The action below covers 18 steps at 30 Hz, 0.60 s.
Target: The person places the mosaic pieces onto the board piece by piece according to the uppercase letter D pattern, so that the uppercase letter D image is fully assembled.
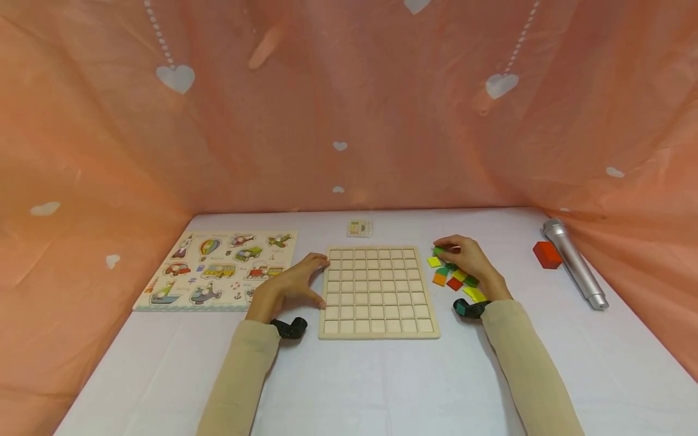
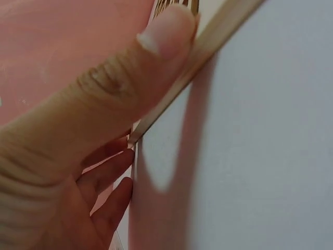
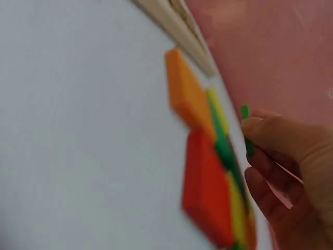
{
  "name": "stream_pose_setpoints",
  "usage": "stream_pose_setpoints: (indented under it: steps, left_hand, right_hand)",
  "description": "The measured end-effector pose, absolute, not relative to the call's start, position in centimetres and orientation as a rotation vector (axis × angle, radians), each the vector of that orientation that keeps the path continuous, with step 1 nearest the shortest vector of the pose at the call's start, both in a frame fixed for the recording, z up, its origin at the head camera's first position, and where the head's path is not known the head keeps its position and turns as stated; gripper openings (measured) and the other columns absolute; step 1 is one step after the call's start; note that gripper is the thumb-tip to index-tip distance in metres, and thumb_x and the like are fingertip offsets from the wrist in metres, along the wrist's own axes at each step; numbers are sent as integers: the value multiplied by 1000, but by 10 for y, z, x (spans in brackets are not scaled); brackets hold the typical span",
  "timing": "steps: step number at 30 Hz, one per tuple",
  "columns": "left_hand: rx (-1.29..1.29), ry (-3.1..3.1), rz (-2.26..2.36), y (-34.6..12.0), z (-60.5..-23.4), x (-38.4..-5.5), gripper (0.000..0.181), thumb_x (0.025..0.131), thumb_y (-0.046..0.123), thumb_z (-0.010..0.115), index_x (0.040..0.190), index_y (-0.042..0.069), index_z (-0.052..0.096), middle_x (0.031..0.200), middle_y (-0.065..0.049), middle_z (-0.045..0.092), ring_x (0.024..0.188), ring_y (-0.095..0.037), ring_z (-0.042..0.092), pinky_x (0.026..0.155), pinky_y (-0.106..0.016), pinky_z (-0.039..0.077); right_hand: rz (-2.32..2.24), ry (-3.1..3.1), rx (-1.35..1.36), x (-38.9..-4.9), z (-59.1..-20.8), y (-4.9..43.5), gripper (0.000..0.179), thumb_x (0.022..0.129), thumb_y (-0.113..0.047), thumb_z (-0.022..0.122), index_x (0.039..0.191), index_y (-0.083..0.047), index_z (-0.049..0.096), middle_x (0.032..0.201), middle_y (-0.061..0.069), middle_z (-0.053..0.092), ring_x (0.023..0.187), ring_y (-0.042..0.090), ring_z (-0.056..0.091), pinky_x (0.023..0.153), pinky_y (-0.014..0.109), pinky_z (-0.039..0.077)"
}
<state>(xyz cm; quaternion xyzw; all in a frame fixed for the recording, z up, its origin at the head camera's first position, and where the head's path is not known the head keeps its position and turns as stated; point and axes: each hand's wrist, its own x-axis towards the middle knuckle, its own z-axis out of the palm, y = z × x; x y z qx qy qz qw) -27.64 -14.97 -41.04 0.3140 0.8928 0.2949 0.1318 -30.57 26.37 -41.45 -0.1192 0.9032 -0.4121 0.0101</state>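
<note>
A square wooden grid board (image 1: pixel 378 290) lies on the table, its cells bare. My left hand (image 1: pixel 295 281) rests against its left side, thumb and fingers spread apart along the edge. In the left wrist view the thumb (image 2: pixel 166 39) lies on the wooden rim (image 2: pixel 208 47). My right hand (image 1: pixel 470 259) is raised over a small pile of coloured square tiles, pinching a green tile (image 3: pixel 246 130) between thumb and fingertips. In the pile are an orange tile (image 1: pixel 439 279), a red tile (image 1: pixel 454 284), and several yellow and green ones, partly hidden under the hand.
A picture puzzle board (image 1: pixel 218 269) with vehicles lies at the left. Behind the grid board is a small clear packet (image 1: pixel 360 228). A red block (image 1: pixel 547 255) and a silver microphone (image 1: pixel 575 263) lie at the right. Orange curtains surround the table.
</note>
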Motion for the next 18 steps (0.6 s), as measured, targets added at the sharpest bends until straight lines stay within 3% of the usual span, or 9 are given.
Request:
stream_pose_setpoints:
  steps: [12,18]
  left_hand:
    - [929,2592,918,-150,-408,-274,92,60,18,88,132,-8,39,142,-21,30,135,-35,25,112,-45,22]
    - [918,2583,944,-149,-410,-274,90,59,18,88,130,-8,40,142,-21,30,135,-35,25,112,-45,20]
  right_hand:
    - [-1508,2711,-903,-299,-377,185,25,86,-1,64,110,6,63,111,19,61,102,33,57,88,47,48]
    - [-1525,2655,-990,-304,-391,136,21,84,-3,66,104,4,67,106,17,62,98,30,59,87,41,50]
